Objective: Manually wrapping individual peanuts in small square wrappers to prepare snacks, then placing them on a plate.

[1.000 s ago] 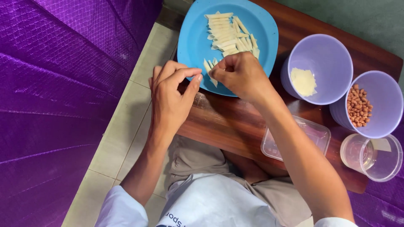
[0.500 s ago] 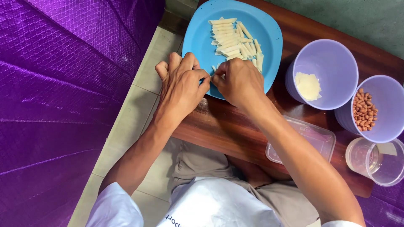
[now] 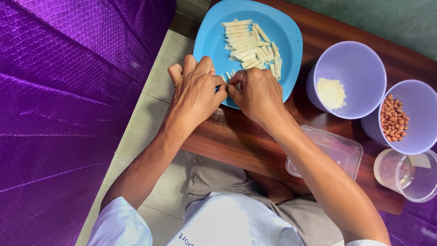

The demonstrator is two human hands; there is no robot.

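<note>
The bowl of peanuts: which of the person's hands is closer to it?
Right. The right hand is at the blue plate's near edge, on the side towards the bowl of peanuts; the left hand lies beyond it, farther away.

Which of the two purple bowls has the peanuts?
The right-hand purple bowl, nearest the clear cup. It holds reddish-brown peanuts; the other purple bowl, beside the blue plate, holds pale flat sheets.

The person wears a white short-sleeved shirt with dark lettering and grey-brown trousers; 2 bare forearms.
</note>
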